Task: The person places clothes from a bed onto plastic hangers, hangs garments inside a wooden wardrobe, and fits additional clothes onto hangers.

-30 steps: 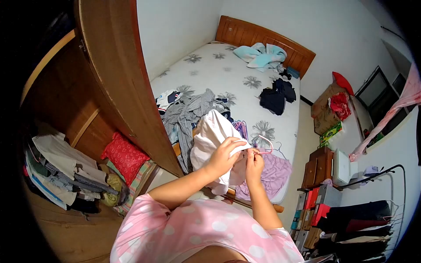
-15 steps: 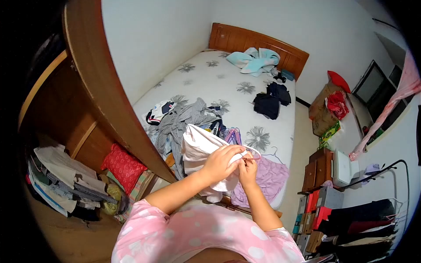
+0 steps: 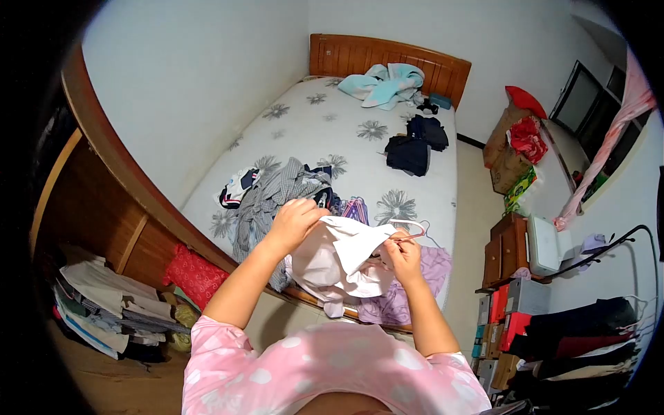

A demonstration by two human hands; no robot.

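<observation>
My left hand (image 3: 295,225) is closed on the upper left edge of a white shirt-like garment (image 3: 339,257), which hangs in folds over the bed's near edge. My right hand (image 3: 403,259) grips a pale pink clothes hanger (image 3: 419,225) close to its hook, at the garment's right side. The hanger's lower part is hidden by the cloth and fingers. Just beyond my hands, a lilac garment (image 3: 423,274) lies on the bed, with a thin hanger hook beside it. A heap of grey checked clothing (image 3: 277,197) lies past my left hand.
The bed (image 3: 277,131) has a floral sheet. Dark folded clothes (image 3: 408,155) and a turquoise blanket (image 3: 384,88) lie on it. An open wardrobe (image 3: 104,180) with clothes stands left. Shoe boxes (image 3: 529,297) and a rack of dark clothes (image 3: 581,325) are right.
My hands have moved apart, the left one going left along the garment. The white cloth is now spread between them, and the hanger has shifted slightly right and up. My view has turned slightly.
</observation>
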